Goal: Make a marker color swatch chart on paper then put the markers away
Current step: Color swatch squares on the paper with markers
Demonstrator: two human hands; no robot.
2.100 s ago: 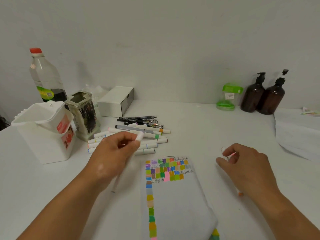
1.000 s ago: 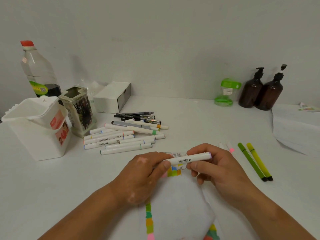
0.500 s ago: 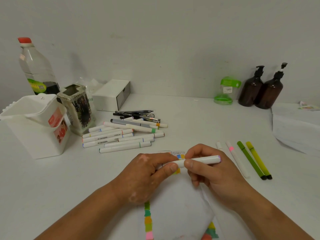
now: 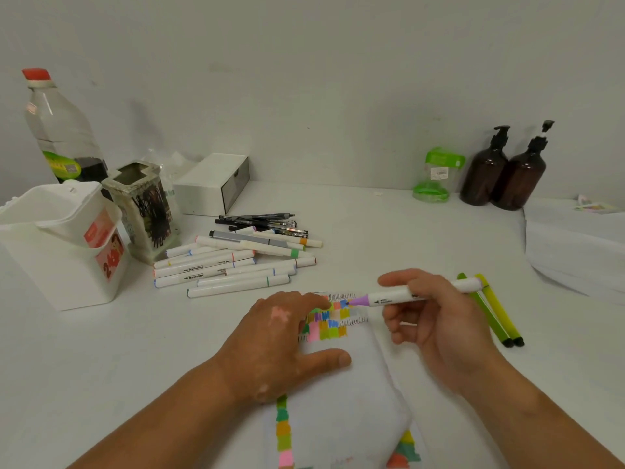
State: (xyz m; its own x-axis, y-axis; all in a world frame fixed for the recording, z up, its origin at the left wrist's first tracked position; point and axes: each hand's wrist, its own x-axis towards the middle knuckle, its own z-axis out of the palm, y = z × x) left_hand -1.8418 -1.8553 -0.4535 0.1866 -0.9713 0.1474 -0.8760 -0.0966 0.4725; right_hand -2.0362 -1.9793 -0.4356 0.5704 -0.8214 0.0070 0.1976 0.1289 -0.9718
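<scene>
Since half a second ago the 2 hands are no longer joined on the capped marker: the left hand is now lying flat on the paper, fingers straight and thumb spread, holding the sheet down and gripping nothing that I can see. The right hand is pinching the white marker between thumb and curled fingers, and its lilac nib is now bare and pointing left at the top row of colour swatches; whether the nib is touching the sheet I cannot tell. More swatches are running in a column down the paper's left edge. Just behind the left hand a pile of white markers is lying on the white table, with several black pens at its far side. 2 green pens are lying side by side just beyond the right hand. At the far left a white plastic tub is standing beside a patterned pen holder, with a clear bottle behind them and a white box near the wall. 2 amber pump bottles are standing at the right by the wall.
</scene>
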